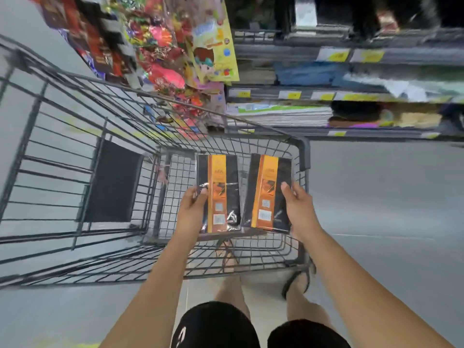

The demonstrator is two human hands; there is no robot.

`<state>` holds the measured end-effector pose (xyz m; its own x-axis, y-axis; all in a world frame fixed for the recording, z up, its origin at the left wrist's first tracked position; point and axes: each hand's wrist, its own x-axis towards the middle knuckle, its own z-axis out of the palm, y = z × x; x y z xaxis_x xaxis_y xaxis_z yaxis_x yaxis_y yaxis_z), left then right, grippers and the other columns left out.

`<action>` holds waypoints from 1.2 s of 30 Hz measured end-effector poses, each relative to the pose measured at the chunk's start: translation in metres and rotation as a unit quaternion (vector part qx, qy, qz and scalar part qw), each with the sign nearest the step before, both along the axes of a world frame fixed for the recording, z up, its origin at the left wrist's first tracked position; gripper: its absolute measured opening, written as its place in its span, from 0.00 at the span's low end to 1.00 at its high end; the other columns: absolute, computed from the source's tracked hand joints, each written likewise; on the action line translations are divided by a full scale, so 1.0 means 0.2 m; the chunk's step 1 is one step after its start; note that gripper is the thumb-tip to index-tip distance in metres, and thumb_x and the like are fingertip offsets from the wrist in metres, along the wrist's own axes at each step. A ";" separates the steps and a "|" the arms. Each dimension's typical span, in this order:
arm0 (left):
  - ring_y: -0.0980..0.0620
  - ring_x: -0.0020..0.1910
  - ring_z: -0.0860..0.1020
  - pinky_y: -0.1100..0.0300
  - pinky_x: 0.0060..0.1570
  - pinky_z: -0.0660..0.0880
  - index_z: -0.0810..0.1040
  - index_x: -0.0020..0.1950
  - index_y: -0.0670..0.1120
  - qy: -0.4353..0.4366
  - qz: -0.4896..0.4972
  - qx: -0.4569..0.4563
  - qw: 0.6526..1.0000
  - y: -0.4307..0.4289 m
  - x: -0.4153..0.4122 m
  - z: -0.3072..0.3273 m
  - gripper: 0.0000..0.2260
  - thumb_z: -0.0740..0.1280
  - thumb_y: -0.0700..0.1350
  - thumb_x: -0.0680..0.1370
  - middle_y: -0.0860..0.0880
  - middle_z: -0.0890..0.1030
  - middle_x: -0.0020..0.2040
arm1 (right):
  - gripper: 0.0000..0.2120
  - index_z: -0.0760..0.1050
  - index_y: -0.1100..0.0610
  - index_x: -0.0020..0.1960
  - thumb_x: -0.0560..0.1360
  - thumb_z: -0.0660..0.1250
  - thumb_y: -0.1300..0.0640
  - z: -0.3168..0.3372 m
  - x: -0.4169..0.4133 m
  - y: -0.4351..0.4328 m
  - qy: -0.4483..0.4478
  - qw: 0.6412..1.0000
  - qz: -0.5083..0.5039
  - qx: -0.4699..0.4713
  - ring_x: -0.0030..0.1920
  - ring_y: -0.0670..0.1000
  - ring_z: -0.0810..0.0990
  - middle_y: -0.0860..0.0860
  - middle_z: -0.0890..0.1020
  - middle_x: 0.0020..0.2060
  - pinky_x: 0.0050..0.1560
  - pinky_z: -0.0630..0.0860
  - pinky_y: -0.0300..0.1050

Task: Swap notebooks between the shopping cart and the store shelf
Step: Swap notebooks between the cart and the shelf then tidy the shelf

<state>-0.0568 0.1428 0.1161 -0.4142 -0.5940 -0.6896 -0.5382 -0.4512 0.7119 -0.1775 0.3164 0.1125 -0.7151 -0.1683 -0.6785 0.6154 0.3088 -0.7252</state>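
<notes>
Notebooks, 2 off, same look: black covers w/ orange band, clear film wrap. Left notebook is in the left hand, right notebook in the right hand. They sit side by side, close but apart, faces up, both over the near end of the cart.

Grip: each hand pinches its notebook at the outer long edge, thumb on the face. Fingers underneath not visible.

Handling (judged):
- Light and thin; one hand each is adequate.
- Covers look stiff, no sag beyond the grip.
- Film is glossy, so likely slippery. It is wrinkled and loose at the lower corner of the left notebook; don't hold by the film alone.
- Best hold is mid long edge, thumb on top, fingers below. Not fragile; corners could dent if dropped.

Surroundings:
- Cart basket runs ahead and to the left of the left hand. A dark panel lies in it; can't tell if that is a notebook.
- Shelf is ahead of and beyond the right hand, well apart, w/ paper stacks and yellow price tags.
- Hanging packs are ahead of the left hand, blurred.
- Grey floor is to the right of the right hand.
</notes>
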 end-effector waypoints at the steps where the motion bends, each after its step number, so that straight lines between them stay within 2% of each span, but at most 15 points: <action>1: 0.58 0.45 0.76 0.74 0.42 0.72 0.73 0.52 0.53 0.004 0.010 -0.006 1.000 0.03 -0.01 0.04 0.02 0.61 0.47 0.82 0.56 0.77 0.48 | 0.13 0.74 0.58 0.62 0.82 0.59 0.53 0.04 -0.02 0.05 0.000 1.000 -0.005 -0.008 0.45 0.51 0.84 0.56 0.83 0.52 0.43 0.80 0.44; 2: 0.54 0.46 0.78 0.66 0.48 0.76 0.74 0.52 0.53 0.008 0.018 -0.002 1.000 0.07 -0.03 0.09 0.02 0.61 0.48 0.82 0.52 0.80 0.49 | 0.12 0.75 0.59 0.60 0.82 0.59 0.54 0.08 -0.05 0.10 0.003 1.000 -0.013 -0.019 0.40 0.50 0.85 0.55 0.84 0.48 0.37 0.80 0.41; 3: 0.52 0.44 0.79 0.58 0.48 0.77 0.74 0.48 0.54 0.014 0.020 0.002 1.000 0.11 -0.05 0.13 0.03 0.62 0.48 0.82 0.49 0.81 0.49 | 0.11 0.75 0.59 0.59 0.82 0.59 0.55 0.12 -0.07 0.16 0.003 0.999 -0.023 -0.024 0.36 0.48 0.85 0.54 0.84 0.44 0.32 0.79 0.38; 4: 0.52 0.41 0.79 0.55 0.46 0.77 0.73 0.45 0.55 0.018 0.025 -0.002 1.000 0.16 -0.08 0.17 0.06 0.62 0.48 0.82 0.48 0.81 0.47 | 0.11 0.75 0.60 0.58 0.81 0.59 0.56 0.15 -0.10 0.22 0.010 0.999 -0.029 -0.028 0.33 0.47 0.84 0.53 0.84 0.42 0.30 0.78 0.37; 6: 0.55 0.38 0.77 0.58 0.42 0.75 0.70 0.41 0.55 0.031 0.028 -0.014 0.999 0.27 -0.13 0.24 0.09 0.62 0.47 0.81 0.51 0.78 0.42 | 0.11 0.75 0.60 0.58 0.81 0.61 0.55 0.22 -0.15 0.36 0.032 0.998 -0.036 -0.040 0.32 0.45 0.84 0.52 0.84 0.41 0.30 0.78 0.36; 10: 0.55 0.32 0.78 0.63 0.28 0.75 0.72 0.45 0.49 0.034 0.032 -0.026 0.999 0.57 -0.29 0.34 0.06 0.62 0.47 0.81 0.50 0.77 0.41 | 0.10 0.76 0.58 0.57 0.79 0.64 0.54 0.32 -0.27 0.69 0.072 0.996 -0.033 -0.039 0.34 0.45 0.85 0.50 0.85 0.41 0.32 0.79 0.37; 12: 0.55 0.32 0.77 0.63 0.27 0.75 0.71 0.47 0.47 0.037 0.024 -0.034 0.998 0.72 -0.36 0.39 0.06 0.62 0.47 0.82 0.51 0.77 0.39 | 0.11 0.76 0.58 0.57 0.78 0.66 0.54 0.35 -0.34 0.85 0.079 0.996 -0.036 -0.037 0.35 0.47 0.85 0.52 0.85 0.42 0.35 0.80 0.40; 16: 0.51 0.34 0.79 0.55 0.38 0.78 0.72 0.46 0.46 0.037 0.003 -0.039 0.999 1.08 -0.51 0.48 0.07 0.62 0.46 0.81 0.49 0.80 0.38 | 0.08 0.77 0.56 0.54 0.77 0.67 0.55 0.44 -0.49 1.18 0.086 0.994 -0.041 -0.055 0.39 0.51 0.86 0.54 0.86 0.44 0.39 0.82 0.44; 19: 0.42 0.44 0.82 0.45 0.51 0.79 0.75 0.56 0.39 0.037 -0.003 -0.028 0.999 1.31 -0.63 0.51 0.12 0.64 0.47 0.81 0.45 0.83 0.43 | 0.07 0.77 0.54 0.55 0.77 0.67 0.56 0.51 -0.61 1.40 0.089 0.993 -0.047 -0.058 0.45 0.56 0.85 0.56 0.85 0.47 0.46 0.82 0.51; 22: 0.44 0.42 0.81 0.48 0.50 0.77 0.76 0.50 0.41 0.039 -0.006 -0.014 0.999 1.48 -0.75 0.54 0.09 0.64 0.47 0.80 0.45 0.82 0.43 | 0.09 0.76 0.55 0.56 0.77 0.67 0.58 0.56 -0.72 1.57 0.089 0.994 -0.049 -0.045 0.42 0.54 0.86 0.55 0.85 0.46 0.43 0.82 0.49; 24: 0.45 0.44 0.81 0.48 0.52 0.77 0.76 0.50 0.43 0.038 -0.015 -0.009 0.999 1.56 -0.84 0.55 0.09 0.64 0.48 0.80 0.45 0.83 0.45 | 0.10 0.76 0.56 0.58 0.77 0.66 0.59 0.59 -0.78 1.64 0.093 0.994 -0.042 -0.040 0.41 0.53 0.86 0.55 0.85 0.45 0.41 0.82 0.47; 28: 0.50 0.37 0.80 0.53 0.44 0.77 0.76 0.45 0.46 0.057 -0.025 0.000 0.998 1.65 -1.03 0.57 0.07 0.63 0.46 0.81 0.47 0.82 0.40 | 0.10 0.75 0.55 0.58 0.77 0.65 0.58 0.60 -0.95 1.73 0.077 0.995 -0.048 -0.032 0.41 0.53 0.85 0.54 0.85 0.44 0.41 0.81 0.46; 31: 0.51 0.37 0.80 0.57 0.39 0.76 0.78 0.51 0.43 0.062 -0.034 -0.002 0.998 1.68 -1.20 0.56 0.08 0.63 0.46 0.81 0.48 0.82 0.41 | 0.08 0.75 0.53 0.56 0.78 0.62 0.60 0.58 -1.10 1.76 0.060 0.994 -0.068 -0.053 0.39 0.51 0.85 0.53 0.85 0.43 0.34 0.80 0.43; 34: 0.50 0.39 0.81 0.58 0.37 0.76 0.76 0.59 0.42 0.056 -0.023 0.012 0.998 1.68 -1.40 0.53 0.11 0.63 0.47 0.81 0.45 0.84 0.46 | 0.10 0.76 0.51 0.55 0.78 0.62 0.62 0.55 -1.28 1.78 0.045 0.993 -0.089 -0.064 0.42 0.53 0.85 0.53 0.85 0.44 0.38 0.81 0.46; 36: 0.49 0.39 0.82 0.56 0.39 0.78 0.78 0.57 0.43 0.062 -0.029 0.015 0.998 1.69 -1.54 0.52 0.09 0.63 0.46 0.81 0.43 0.84 0.47 | 0.13 0.77 0.50 0.56 0.78 0.61 0.64 0.52 -1.43 1.79 0.045 0.992 -0.100 -0.069 0.43 0.53 0.85 0.53 0.85 0.46 0.38 0.80 0.46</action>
